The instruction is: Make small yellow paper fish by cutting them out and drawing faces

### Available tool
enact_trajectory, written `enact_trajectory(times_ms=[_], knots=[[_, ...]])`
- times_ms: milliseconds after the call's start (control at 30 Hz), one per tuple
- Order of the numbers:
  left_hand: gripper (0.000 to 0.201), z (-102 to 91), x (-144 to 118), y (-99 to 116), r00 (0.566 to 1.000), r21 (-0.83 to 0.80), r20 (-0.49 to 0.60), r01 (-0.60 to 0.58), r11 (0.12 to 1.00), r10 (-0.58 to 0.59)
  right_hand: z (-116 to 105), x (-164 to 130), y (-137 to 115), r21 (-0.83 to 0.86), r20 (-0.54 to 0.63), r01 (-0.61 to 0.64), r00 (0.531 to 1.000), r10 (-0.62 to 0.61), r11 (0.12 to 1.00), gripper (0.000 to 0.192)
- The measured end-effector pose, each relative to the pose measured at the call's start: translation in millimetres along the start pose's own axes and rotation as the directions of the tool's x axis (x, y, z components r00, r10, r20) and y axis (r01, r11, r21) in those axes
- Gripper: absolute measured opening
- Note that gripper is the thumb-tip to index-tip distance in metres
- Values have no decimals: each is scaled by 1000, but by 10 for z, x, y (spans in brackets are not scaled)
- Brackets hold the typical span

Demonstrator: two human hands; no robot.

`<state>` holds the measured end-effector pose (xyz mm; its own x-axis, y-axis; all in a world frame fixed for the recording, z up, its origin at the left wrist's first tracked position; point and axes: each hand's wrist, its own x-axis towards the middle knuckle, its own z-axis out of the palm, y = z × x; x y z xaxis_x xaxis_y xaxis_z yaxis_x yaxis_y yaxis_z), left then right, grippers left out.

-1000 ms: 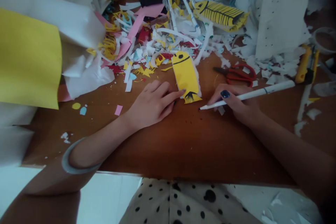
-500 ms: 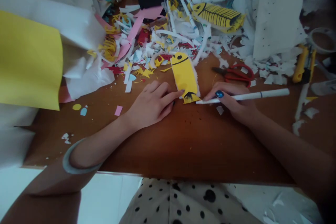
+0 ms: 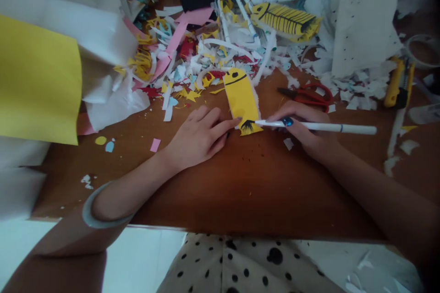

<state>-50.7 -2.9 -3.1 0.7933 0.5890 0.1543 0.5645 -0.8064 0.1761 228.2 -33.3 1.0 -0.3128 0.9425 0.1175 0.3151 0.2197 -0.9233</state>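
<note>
nearby, spare pens [image 3: 244,11] lie among scraps [image 3: 206,62], seemingly in a clear case [image 3: 237,33], hard to make out. hands apart, the left hand [image 3: 202,136] rests a finger on the yellow fish [image 3: 243,98] near its tail, and the right hand [image 3: 305,128] grips a pen [image 3: 350,128], its tip shifted from the tail's corner to the black marks; the brown table [image 3: 220,197] stands above pale flooring [image 3: 144,256].

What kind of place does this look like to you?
Probably an indoor crafting space: coloured scraps litter the brown tabletop, red-handled scissors lie nearby, and the right hand holds a white marker at a yellow fish cutout.
</note>
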Motion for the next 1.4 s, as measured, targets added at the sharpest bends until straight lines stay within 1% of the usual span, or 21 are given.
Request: enact_trajectory(times_ms=[133, 167, 267, 333, 467, 567, 700, 767, 900, 1000, 1100, 1167, 1200, 1300, 1400], knots=[[42, 2, -4, 2, 1000, -2, 1, -4, 1000, 4, 9, 34, 18, -65, 5, 64, 998, -64, 996, 21], [42, 4, -4, 2, 1000, 2, -2, -6, 1000, 6, 9, 32, 22, -68, 13, 59, 998, -58, 996, 22], [43, 8, 0, 4, 1000, 21, -13, -7, 1000, 7, 3, 11, 27, -25, 53, -7, 999, 8, 1000, 29], [43, 6, 4, 5, 1000, 29, -19, -10, 1000, 10, 0, -1, 29, -2, 61, -13, 998, 13, 1000, 31], [42, -2, 5, 7, 1000, 41, -19, -16, 999, 16, 7, 9, 34, -30, -9, 56, 998, -56, 998, 22], [41, -4, 2, 5, 1000, 42, -5, -15, 999, 15, 13, 17, 43, -53, -14, 29, 999, -29, 998, 22], [42, -3, 1, 2, 1000, 42, -11, -18, 999, 19, 13, -5, 56, 44, 27, -34, 999, 33, 998, 32], [42, -1, 4, 2, 1000, 43, -22, -20, 999, 21, 14, -14, 56, 72, 17, -32, 999, 31, 997, 32], [41, 5, 6, -1, 999, 46, -25, -22, 999, 23, 21, 1, 47, 12, -44, 18, 999, -17, 1000, 27], [41, 8, 3, -4, 1000, 53, -18, -20, 998, 21, 24, 14, 46, -41, -26, 9, 1000, -11, 999, 29], [40, 8, 0, -2, 1000, 50, -13, -18, 999, 19, 25, 4, 55, 45, 11, -52, 999, 51, 998, 37], [39, 9, -2, 1, 1000, 50, -15, -14, 999, 15, 23, -4, 60, 100, 19, -67, 998, 66, 993, 39], [39, 9, -2, 3, 1000, 51, -17, -10, 999, 11, 21, -5, 60, 96, 11, -55, 998, 54, 994, 37], [38, 13, -2, 3, 1000, 45, -17, -5, 999, 6, 13, 7, 54, 13, -22, 18, 1000, -18, 1000, 29], [38, 16, 0, -3, 1000, 34, -19, -10, 999, 10, 10, 18, 57, -28, -19, 43, 999, -44, 999, 26]])
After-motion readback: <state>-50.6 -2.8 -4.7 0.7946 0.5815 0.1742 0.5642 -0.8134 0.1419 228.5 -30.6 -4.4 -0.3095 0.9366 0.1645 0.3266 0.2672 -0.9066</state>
